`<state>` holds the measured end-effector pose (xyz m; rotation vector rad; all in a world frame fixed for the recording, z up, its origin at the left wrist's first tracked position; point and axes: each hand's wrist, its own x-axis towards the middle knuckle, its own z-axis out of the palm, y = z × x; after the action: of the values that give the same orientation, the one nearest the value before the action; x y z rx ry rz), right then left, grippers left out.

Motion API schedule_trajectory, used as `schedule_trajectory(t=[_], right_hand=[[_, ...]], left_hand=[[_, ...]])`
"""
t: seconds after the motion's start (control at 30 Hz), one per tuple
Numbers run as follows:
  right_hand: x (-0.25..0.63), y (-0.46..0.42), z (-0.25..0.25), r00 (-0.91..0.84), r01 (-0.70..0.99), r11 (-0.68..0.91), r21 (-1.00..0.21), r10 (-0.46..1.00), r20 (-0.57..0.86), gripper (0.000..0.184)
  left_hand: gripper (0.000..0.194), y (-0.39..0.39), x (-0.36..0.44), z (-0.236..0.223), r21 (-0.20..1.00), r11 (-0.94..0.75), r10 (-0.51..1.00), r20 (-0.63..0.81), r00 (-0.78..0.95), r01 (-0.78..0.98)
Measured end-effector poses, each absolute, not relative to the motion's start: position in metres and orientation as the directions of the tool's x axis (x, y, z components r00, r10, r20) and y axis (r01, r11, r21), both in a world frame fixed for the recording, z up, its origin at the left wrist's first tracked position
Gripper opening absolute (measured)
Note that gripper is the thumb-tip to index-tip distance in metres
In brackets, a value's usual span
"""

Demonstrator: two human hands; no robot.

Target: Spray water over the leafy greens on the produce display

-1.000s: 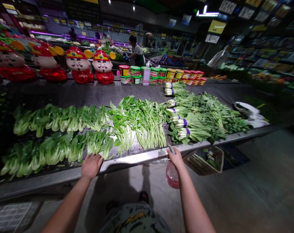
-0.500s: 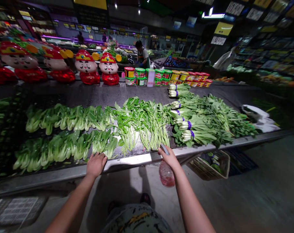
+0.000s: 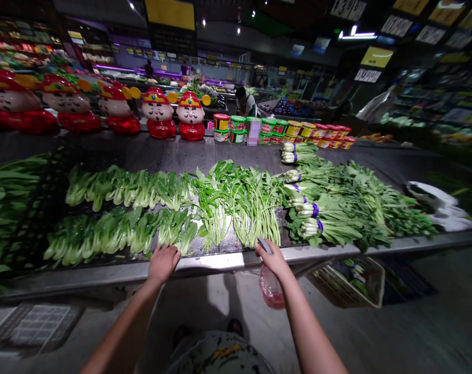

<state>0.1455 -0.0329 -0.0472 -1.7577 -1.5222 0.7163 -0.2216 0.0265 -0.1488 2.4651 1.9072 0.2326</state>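
My left hand (image 3: 164,263) rests on the metal front rim (image 3: 212,263) of the produce stand, its fingers laid over the edge beside the front row of bok choy (image 3: 103,235). In my right hand (image 3: 273,258) is a spray bottle (image 3: 270,286), gripped at its grey head; the clear body with pinkish liquid hangs in front of the rim. Just beyond this hand lie loose leafy greens (image 3: 255,213) with long stems, on a perforated metal surface (image 3: 225,235). Bundles of greens (image 3: 310,210) tied with purple bands lie to the right.
Red figurines (image 3: 191,115) and stacked plastic tubs (image 3: 277,130) line the stand's back. A black crate (image 3: 33,208) stands at left, a white bag (image 3: 438,202) lies at right. Below is a basket of vegetables (image 3: 349,280). A person (image 3: 247,102) bends over behind the tubs.
The view has turned left, so the stand appears shifted right. Both hands keep their places, the right still holding the spray bottle. The person behind has bent lower.
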Motion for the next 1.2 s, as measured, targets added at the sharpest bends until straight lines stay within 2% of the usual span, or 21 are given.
schedule_trajectory(t=[0.27, 0.6, 0.87, 1.03, 1.2], right_hand=[[0.125, -0.012, -0.016, 0.129, 0.534, 0.038, -0.845, 0.984, 0.125, 0.039], [0.113, 0.014, -0.028, 0.135, 0.499, -0.058, -0.865, 0.991, 0.012, 0.034], [0.092, 0.026, -0.006, 0.036, 0.444, 0.024, -0.896, 0.998, 0.045, 0.036], [0.079, 0.035, 0.001, 0.010, 0.519, 0.065, -0.852, 0.997, 0.082, 0.035], [0.073, 0.035, -0.006, 0.041, 0.554, 0.033, -0.832, 0.997, 0.067, 0.032]], left_hand=[[0.045, 0.025, -0.221, -0.146, 0.122, -0.241, 0.969, 0.089, 0.231, 0.963], [0.045, 0.024, -0.220, -0.144, 0.139, -0.209, 0.977, 0.062, 0.202, 0.968], [0.045, 0.022, -0.222, -0.134, 0.181, -0.222, 0.975, 0.043, 0.217, 0.958], [0.045, 0.021, -0.234, -0.125, 0.163, -0.195, 0.980, 0.070, 0.186, 0.967], [0.045, 0.022, -0.254, -0.127, 0.139, -0.127, 0.991, 0.060, 0.119, 0.982]])
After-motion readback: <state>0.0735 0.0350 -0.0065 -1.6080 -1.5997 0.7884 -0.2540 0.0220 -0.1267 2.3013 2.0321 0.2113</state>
